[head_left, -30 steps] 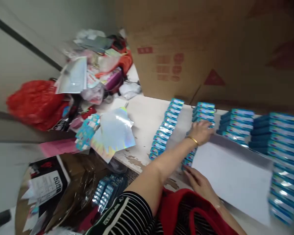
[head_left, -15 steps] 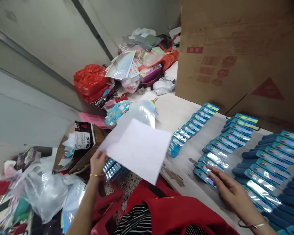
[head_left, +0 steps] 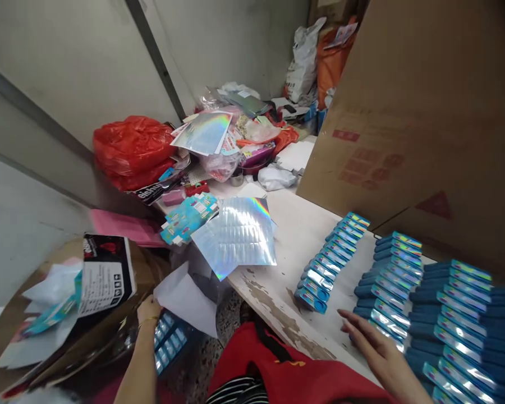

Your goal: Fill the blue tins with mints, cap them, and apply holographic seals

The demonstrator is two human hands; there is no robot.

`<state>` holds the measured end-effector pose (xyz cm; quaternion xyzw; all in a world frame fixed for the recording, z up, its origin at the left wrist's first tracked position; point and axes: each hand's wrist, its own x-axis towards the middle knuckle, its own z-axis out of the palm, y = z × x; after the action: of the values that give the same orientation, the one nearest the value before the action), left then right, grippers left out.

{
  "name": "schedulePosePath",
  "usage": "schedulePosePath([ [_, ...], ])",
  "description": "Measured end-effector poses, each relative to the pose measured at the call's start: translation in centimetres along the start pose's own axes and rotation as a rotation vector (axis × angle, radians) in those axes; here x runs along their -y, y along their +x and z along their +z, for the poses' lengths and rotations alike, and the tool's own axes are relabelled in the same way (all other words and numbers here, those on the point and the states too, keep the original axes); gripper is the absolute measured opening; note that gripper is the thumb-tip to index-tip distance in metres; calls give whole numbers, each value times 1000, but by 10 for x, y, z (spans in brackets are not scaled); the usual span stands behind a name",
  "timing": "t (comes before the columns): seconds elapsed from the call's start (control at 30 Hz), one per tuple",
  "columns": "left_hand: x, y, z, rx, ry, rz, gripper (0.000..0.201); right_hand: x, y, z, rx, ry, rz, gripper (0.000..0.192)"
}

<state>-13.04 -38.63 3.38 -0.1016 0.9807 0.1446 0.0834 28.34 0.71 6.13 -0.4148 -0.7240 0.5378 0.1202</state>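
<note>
My left hand (head_left: 148, 310) is closed on the edge of a white sheet of paper (head_left: 189, 303), which hangs bent beside the table's edge. Below that hand lie shiny blue packs (head_left: 170, 343), partly hidden. To its left stands an open cardboard box (head_left: 149, 275) with paper scraps in it. My right hand (head_left: 376, 349) hovers with fingers apart near rows of blue cases with shiny label strips (head_left: 389, 289), holding nothing. Glossy rainbow-tinted sticker sheets (head_left: 248, 235) lie on the table between my hands.
Blue printed cards (head_left: 189, 217) lie behind the sheets. A red plastic bag (head_left: 132, 151) and a heap of bags and papers (head_left: 252, 132) fill the back. A large cardboard carton (head_left: 374, 123) stands at the right rear. The white table's front edge (head_left: 273, 306) is chipped.
The white sheet has moved down and left with my left hand, off the sticker sheets, and now bends. My right hand stays open by the cases. The view has shifted.
</note>
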Motion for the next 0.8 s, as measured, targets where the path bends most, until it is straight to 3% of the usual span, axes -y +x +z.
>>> schedulePosePath([
  [0.07, -21, 25, 17, -78, -15, 24, 38, 9, 2, 25, -4, -2, 9, 58],
  [0.13, -55, 44, 32, -139, -56, 111, 51, 16, 4, 48, 7, -23, 10, 58],
  [0.23, -134, 69, 54, -104, -145, 361, 50, 25, 10, 75, 19, -58, 8, 55],
  [0.3, -195, 83, 68, -7, -181, 534, 49, 31, 13, 88, 0, -79, -4, 54],
  [0.4, -278, 101, 86, 67, -186, 611, 48, 39, 16, 101, -36, -100, -10, 52],
  [0.47, -319, 111, 95, 102, -183, 592, 49, 41, 15, 105, -62, -98, 5, 49],
  [0.57, -355, 123, 103, 148, -198, 508, 46, 34, 10, 105, -124, -92, 60, 48],
  [0.67, -372, 129, 104, 167, -263, 456, 30, 23, 6, 100, -162, -107, 108, 51],
  [0.8, -382, 116, 88, 196, -442, 564, 20, 32, 27, 90, -85, -162, 89, 51],
])
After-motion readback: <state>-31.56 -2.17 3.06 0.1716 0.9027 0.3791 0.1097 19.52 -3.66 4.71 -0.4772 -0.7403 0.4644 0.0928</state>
